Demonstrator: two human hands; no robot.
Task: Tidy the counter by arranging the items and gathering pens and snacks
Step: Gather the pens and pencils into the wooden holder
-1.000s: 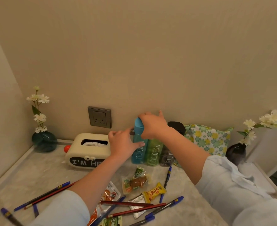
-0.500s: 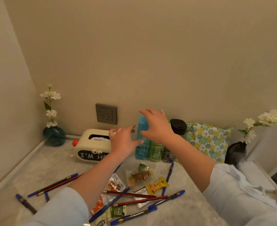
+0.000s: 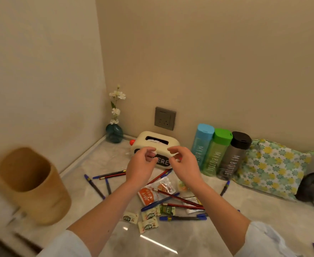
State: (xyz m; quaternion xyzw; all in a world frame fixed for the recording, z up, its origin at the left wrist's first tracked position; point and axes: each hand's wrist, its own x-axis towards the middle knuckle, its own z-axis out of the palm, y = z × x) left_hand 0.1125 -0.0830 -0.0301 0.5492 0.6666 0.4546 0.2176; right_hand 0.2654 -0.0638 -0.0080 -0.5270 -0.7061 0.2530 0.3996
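Our left hand and right hand hover side by side, fingers loosely curled and gripping nothing, just in front of the tissue box. We judge they are poised to square it up, like the three bottles standing in a neat row beside it. Below our wrists, pens and snacks lie scattered on the tabletop. The brown holder at the left probably awaits the pens.

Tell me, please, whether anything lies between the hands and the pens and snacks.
Nothing visible does: the left hand and right hand hover empty, and the pens and snacks lie uncovered on the counter below.
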